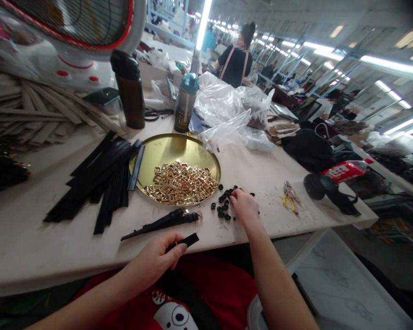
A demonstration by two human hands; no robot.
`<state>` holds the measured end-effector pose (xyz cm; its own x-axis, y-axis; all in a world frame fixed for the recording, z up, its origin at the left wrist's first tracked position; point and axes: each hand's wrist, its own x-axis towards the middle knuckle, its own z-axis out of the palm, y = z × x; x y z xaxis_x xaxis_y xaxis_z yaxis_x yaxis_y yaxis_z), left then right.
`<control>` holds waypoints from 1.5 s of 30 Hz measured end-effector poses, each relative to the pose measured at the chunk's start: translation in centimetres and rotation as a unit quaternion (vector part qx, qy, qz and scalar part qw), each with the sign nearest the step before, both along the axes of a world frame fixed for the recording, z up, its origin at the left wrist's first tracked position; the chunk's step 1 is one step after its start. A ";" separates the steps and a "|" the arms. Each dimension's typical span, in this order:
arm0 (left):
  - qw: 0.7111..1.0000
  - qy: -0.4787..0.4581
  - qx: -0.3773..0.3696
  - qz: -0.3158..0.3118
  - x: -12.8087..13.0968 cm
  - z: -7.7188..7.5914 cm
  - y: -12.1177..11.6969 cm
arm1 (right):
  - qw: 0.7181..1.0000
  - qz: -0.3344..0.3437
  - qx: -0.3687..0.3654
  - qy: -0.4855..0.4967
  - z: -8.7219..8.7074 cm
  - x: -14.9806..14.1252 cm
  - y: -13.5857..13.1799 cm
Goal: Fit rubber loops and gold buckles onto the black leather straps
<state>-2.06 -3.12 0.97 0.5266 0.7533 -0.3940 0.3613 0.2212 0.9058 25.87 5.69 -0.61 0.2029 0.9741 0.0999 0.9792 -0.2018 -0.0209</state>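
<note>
The left hand (161, 254) clamps 1 black strap (192, 239) at the table's (268, 178) near edge. To its right, the right hand (245, 206) is among small black loops (223, 200); I cannot tell whether it grips 1. Gold buckles (182, 184) lie on the round tray (196, 156), farther back.

Right hand (245, 207) partly hides black loops (223, 200); fan (86, 30) cut off above; left-edge dark heap (3, 165) blurred.
</note>
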 end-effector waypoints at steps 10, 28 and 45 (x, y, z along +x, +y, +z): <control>1.000 -0.015 0.013 0.003 -0.5 1.0 -1.3 | 0.999 0.001 -0.002 0.054 -0.3 -1.2 0.3; 0.983 -0.040 0.179 0.026 0.7 4.8 -1.8 | 0.755 0.070 0.003 0.652 3.8 -10.1 -12.6; 0.981 0.035 0.193 -0.006 0.4 2.7 -1.5 | 0.747 0.028 0.080 0.659 2.3 -11.3 -13.8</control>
